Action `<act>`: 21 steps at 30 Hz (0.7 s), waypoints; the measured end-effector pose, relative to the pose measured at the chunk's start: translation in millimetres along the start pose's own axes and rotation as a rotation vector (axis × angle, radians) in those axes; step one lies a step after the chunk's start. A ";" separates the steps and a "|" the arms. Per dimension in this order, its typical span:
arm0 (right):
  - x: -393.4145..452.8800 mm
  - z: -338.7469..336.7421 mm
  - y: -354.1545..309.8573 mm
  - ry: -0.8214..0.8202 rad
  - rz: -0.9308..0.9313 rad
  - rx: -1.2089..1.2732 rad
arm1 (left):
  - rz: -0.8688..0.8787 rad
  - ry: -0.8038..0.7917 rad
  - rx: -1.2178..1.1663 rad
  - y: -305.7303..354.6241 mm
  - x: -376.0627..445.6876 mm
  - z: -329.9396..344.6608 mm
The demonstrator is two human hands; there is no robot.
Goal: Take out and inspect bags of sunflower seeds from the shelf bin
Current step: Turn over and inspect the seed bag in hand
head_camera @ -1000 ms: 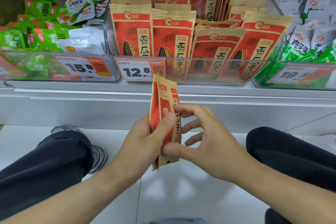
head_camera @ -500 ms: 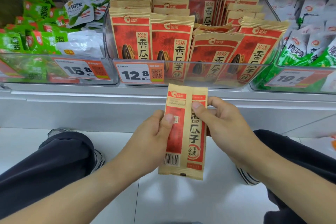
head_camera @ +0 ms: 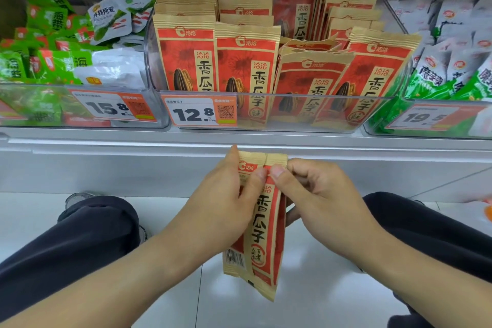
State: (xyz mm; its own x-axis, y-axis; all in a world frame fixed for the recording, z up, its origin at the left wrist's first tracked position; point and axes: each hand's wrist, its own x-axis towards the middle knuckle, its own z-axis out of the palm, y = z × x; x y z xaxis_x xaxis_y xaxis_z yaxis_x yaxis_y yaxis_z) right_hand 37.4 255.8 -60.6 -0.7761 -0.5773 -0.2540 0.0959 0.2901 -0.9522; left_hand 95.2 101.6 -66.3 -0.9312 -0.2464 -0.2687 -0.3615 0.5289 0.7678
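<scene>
A red and tan bag of sunflower seeds [head_camera: 262, 234] hangs upright in front of me, below the shelf edge, its back with the barcode turned toward me. My left hand [head_camera: 226, 202] grips its left side, thumb pressed near the top seam. My right hand [head_camera: 316, 194] pinches the top right part, fingers curled behind the bag. The clear shelf bin [head_camera: 306, 112] above holds several rows of identical bags [head_camera: 247, 61] standing upright.
A 12.8 price tag [head_camera: 199, 112] is stuck on the bin's front. Green and white snack packs [head_camera: 53, 61] fill the left bin, white and green packs [head_camera: 452, 56] the right one. My knees in dark trousers [head_camera: 87, 242] flank the white floor tiles.
The bag turned from edge-on to showing its back face. Both hands shifted up to its top, thumbs now close together near the seam, and the bag sits slightly lower and folded along its middle.
</scene>
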 end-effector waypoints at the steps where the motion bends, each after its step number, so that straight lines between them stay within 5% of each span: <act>1: -0.6 0.7 -0.2 -0.003 -0.014 -0.013 | -0.001 -0.012 0.033 -0.3 -0.1 -0.7; 16: 5.5 -8.9 -7.1 0.098 0.008 -0.112 | 0.025 -0.077 0.062 -3.1 -2.1 1.7; 21: 20.7 -29.4 -11.9 0.219 0.072 -0.080 | 0.052 -0.261 -0.026 -4.9 -6.9 1.1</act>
State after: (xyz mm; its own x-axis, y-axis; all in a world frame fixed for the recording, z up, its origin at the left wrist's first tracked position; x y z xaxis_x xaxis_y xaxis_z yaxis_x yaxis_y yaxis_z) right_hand 2.0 262.8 -49.5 -0.8865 -0.3765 -0.2691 0.1123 0.3892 -0.9143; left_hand 103.3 101.6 -68.9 -0.9302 -0.0003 -0.3670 -0.3151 0.5135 0.7982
